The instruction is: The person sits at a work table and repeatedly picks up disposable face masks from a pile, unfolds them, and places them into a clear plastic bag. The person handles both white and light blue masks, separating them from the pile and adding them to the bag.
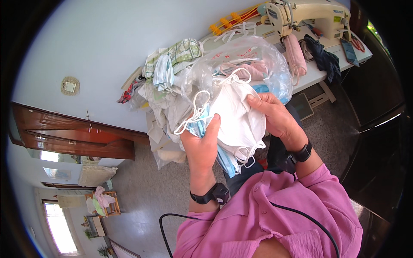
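My left hand (201, 142) grips a bunch of blue pleated face masks (199, 124) with white ear loops tangled above the thumb. In my right hand (274, 111) is the edge of a white face mask (238, 119), pinched between thumb and fingers; the mask spreads between both hands. Beneath it hang more blue masks (226, 161) and loops. Just beyond my hands lies a clear plastic bag (277, 58) with red print, holding masks and a pink mask (253, 70). Another pleated mask (164, 71) rests on a heap of fabric to the left.
A sewing machine (309, 16) stands on a white table (313, 79). Near it are a pink cloth roll (295, 54), a dark cloth (321, 54), a smartphone (349, 51), red-handled scissors (358, 44) and a screwdriver (315, 30). Green checked fabric (180, 53) lies against the wall.
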Action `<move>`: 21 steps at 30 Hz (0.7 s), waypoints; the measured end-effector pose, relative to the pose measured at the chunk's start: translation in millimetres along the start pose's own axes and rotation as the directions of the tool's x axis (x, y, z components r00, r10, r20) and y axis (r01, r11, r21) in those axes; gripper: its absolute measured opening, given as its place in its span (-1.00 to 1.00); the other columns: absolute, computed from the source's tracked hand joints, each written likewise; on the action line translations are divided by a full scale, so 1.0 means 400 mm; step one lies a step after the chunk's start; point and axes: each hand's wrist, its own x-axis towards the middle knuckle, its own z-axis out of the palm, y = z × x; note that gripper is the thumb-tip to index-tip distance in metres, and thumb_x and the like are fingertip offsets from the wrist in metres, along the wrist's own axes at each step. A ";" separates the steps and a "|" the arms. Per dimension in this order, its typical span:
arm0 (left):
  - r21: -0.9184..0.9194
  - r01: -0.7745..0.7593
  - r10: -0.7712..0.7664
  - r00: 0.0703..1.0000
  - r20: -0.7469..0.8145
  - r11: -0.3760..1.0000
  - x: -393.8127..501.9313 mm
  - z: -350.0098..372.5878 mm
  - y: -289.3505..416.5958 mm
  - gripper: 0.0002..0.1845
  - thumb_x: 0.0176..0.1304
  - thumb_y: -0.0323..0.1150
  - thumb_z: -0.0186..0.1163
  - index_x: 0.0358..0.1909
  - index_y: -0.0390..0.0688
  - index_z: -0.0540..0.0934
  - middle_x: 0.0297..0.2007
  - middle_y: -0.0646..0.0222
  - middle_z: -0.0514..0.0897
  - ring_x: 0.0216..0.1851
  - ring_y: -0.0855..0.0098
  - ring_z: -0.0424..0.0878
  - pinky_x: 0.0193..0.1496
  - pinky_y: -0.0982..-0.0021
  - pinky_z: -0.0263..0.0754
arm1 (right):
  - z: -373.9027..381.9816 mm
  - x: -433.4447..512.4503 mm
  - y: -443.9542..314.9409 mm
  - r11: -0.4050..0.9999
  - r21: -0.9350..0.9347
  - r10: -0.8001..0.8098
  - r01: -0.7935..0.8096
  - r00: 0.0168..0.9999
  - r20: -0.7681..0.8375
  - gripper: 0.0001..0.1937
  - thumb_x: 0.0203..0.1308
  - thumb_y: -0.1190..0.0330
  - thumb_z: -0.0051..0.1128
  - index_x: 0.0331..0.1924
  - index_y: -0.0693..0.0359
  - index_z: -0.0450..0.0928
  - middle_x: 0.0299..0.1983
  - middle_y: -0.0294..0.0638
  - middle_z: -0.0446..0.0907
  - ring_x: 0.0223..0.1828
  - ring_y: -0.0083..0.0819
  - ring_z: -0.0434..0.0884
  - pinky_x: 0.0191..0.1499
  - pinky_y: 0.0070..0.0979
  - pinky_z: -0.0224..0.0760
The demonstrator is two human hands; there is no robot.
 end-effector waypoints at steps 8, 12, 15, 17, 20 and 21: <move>-0.164 0.119 -0.128 0.991 -0.046 0.979 -0.007 0.005 0.018 -0.84 0.23 -0.50 0.33 -0.18 -0.31 0.65 -0.28 0.43 0.69 -0.28 0.58 0.60 -0.15 0.50 0.47 | -0.007 0.002 0.022 0.999 0.035 0.035 -0.034 0.999 -0.027 -0.48 0.47 0.01 0.04 0.02 0.42 0.60 -0.12 -0.07 0.72 -0.17 -0.34 0.75 -0.09 -0.36 0.66; -0.174 0.142 -0.150 0.988 -0.036 0.974 -0.004 0.003 0.016 -0.82 0.21 -0.48 0.34 -0.17 -0.30 0.66 -0.26 0.41 0.70 -0.26 0.57 0.61 -0.13 0.47 0.47 | -0.008 0.001 0.026 0.999 0.021 0.034 -0.033 0.999 -0.020 -0.39 0.46 -0.08 -0.01 0.08 0.43 0.55 -0.07 -0.05 0.70 -0.12 -0.31 0.74 -0.06 -0.29 0.65; -0.202 0.170 -0.178 0.984 -0.023 0.965 -0.002 0.002 0.012 -0.81 0.20 -0.47 0.35 -0.16 -0.30 0.66 -0.25 0.41 0.70 -0.25 0.56 0.61 -0.12 0.47 0.47 | -0.007 0.000 0.030 0.999 0.041 0.027 -0.025 0.998 -0.052 -0.35 0.45 -0.12 -0.02 0.11 0.44 0.52 -0.04 -0.04 0.68 -0.08 -0.29 0.72 -0.03 -0.26 0.65; -0.221 0.185 -0.195 0.981 -0.023 0.957 -0.002 0.001 0.007 -0.80 0.20 -0.47 0.36 -0.16 -0.30 0.66 -0.25 0.41 0.70 -0.25 0.56 0.61 -0.12 0.47 0.47 | -0.005 -0.002 0.031 0.999 0.048 0.027 -0.024 0.997 -0.068 -0.34 0.45 -0.13 -0.02 0.14 0.44 0.49 -0.02 -0.03 0.67 -0.05 -0.28 0.72 -0.01 -0.25 0.64; -0.245 0.189 -0.203 0.979 -0.032 0.951 -0.001 0.001 0.001 -0.78 0.20 -0.47 0.35 -0.13 -0.31 0.66 -0.24 0.39 0.70 -0.24 0.54 0.62 -0.11 0.46 0.47 | -0.002 -0.004 0.027 0.999 0.024 0.041 -0.040 0.998 -0.049 -0.34 0.45 -0.12 -0.01 0.16 0.44 0.47 0.01 -0.02 0.65 -0.02 -0.28 0.70 -0.01 -0.26 0.64; -0.247 0.196 -0.212 0.976 -0.040 0.949 0.000 0.001 0.000 -0.77 0.20 -0.47 0.35 -0.12 -0.31 0.65 -0.23 0.39 0.70 -0.23 0.54 0.62 -0.10 0.45 0.48 | -0.001 -0.006 0.024 0.999 0.014 0.047 -0.047 0.999 -0.027 -0.36 0.45 -0.10 0.00 0.17 0.43 0.47 0.01 -0.04 0.65 -0.02 -0.29 0.70 -0.01 -0.28 0.64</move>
